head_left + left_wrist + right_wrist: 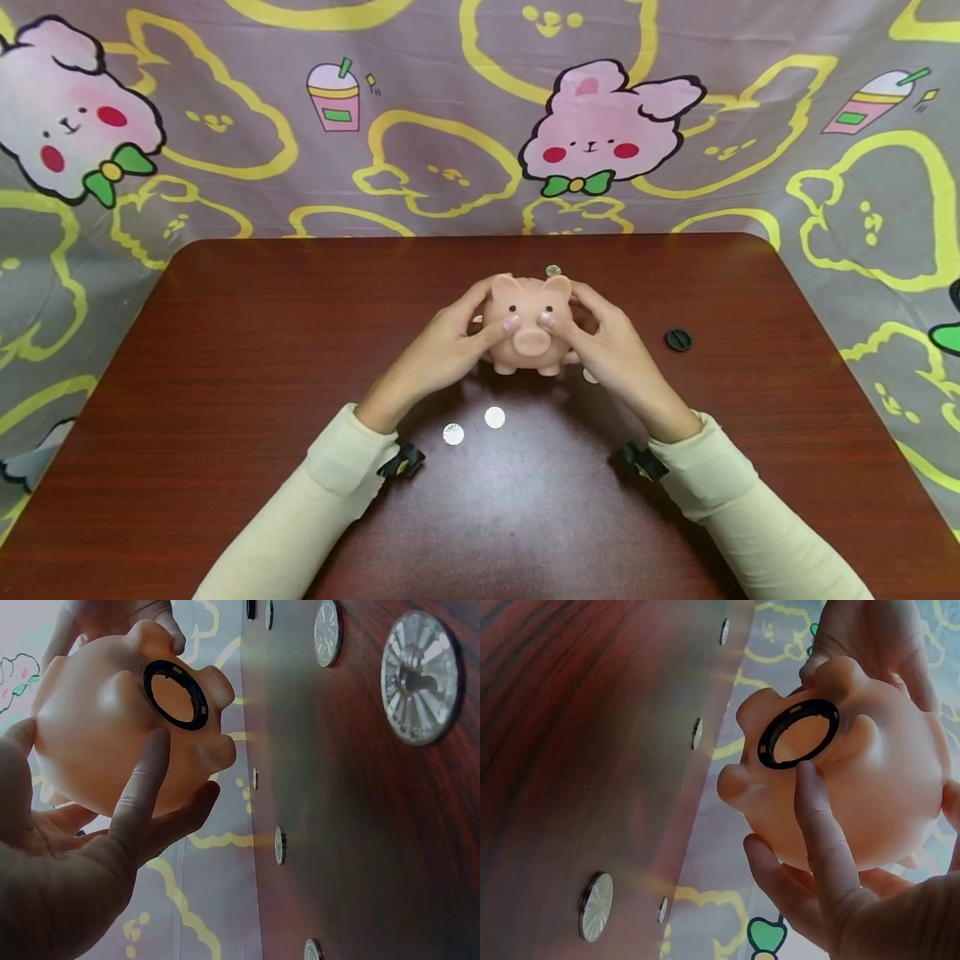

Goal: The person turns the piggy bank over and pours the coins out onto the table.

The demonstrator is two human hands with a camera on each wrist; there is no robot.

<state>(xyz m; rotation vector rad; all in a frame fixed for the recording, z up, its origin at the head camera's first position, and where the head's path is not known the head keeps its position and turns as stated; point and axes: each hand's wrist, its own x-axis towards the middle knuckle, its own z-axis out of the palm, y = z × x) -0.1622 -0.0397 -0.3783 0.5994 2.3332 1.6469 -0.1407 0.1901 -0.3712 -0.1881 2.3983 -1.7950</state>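
Observation:
A pink piggy bank (531,321) is held up over the table, its face toward the head camera. My left hand (450,340) grips one side of it, thumb across the cheek beside the snout. From the other side my right hand (617,337) grips it the same way. Both wrist views look up at its underside, where a black ring (201,705) frames an uncovered round hole between the stubby feet. One fingertip of each hand lies close to that ring. In the head view the hole is hidden.
Silver coins lie scattered on the dark red-brown table (300,317): one coin (453,434) and another coin (495,417) in front, others beside and behind the bank. A round black cap (678,339) lies to the right. A patterned curtain (450,50) hangs around the table.

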